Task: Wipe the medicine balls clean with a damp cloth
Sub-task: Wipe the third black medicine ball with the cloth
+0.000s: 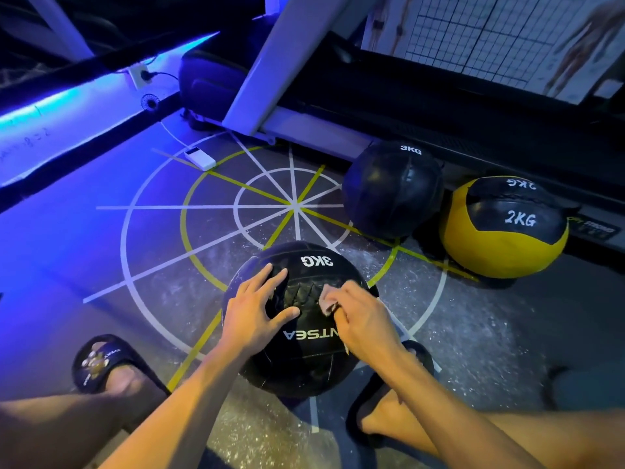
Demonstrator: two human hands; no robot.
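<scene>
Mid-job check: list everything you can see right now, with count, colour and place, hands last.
Black leather 3KG medicine ball: 1, floor, under both hands.
Second black 3KG ball: 1, by treadmill.
Yellow-and-black 2KG ball: 1, right of it.
Small light cloth: 1, on near ball.
White treadmill frame: 1, behind.
White power bank: 1, floor.
Black slide sandals: 2, on feet.
Left hand: flat on ball.
Right hand: pinches cloth.
</scene>
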